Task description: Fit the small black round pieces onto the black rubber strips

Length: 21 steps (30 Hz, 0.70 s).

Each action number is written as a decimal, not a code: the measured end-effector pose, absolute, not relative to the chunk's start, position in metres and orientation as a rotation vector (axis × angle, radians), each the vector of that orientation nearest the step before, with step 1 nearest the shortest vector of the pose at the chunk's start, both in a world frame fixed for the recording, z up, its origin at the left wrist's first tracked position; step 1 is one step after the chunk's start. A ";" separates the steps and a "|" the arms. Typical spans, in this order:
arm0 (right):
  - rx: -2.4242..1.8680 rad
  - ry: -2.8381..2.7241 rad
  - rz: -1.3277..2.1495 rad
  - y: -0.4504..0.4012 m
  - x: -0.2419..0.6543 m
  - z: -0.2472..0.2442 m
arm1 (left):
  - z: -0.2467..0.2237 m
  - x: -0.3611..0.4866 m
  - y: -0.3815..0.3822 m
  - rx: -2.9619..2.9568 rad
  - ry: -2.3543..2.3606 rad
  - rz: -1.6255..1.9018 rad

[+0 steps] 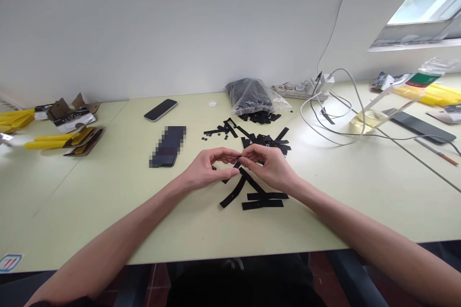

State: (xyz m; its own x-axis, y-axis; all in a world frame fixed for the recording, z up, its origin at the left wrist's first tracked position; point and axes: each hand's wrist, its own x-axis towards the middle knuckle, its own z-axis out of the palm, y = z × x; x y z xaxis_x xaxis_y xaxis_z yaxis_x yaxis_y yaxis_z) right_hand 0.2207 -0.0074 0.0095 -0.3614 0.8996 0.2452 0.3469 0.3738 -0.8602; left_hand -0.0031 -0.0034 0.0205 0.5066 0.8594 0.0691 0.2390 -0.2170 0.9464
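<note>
The pale green surface carried long black strips in loose, crossing piles at its middle, with small black rings scattered near them. Behind these lay a clear plastic bag of black pieces, just beside a white power strip. A smartphone lay face up near a pixelated dark phone. To the left sat yellow-handled tools in cardboard packaging. To the right ran white cables, near a dark tablet.
</note>
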 end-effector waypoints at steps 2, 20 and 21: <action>-1.088 -1.891 0.983 -0.007 0.221 0.008 | 0.020 -0.002 -0.004 1.757 0.976 0.774; -0.977 -1.715 1.377 -0.008 0.222 0.021 | 0.027 -0.021 0.008 1.990 1.222 0.759; -0.993 -1.711 1.359 -0.008 0.223 0.022 | 0.031 -0.026 0.010 2.069 1.197 0.668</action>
State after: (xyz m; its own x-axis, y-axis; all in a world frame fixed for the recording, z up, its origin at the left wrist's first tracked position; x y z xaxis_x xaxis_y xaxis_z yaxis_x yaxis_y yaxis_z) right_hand 0.2227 -0.0081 0.0217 -0.4400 0.8949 0.0742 0.1301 0.1453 -0.9808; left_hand -0.0264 0.0105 0.0315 0.4540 0.8847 0.1060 0.5544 -0.3737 0.7437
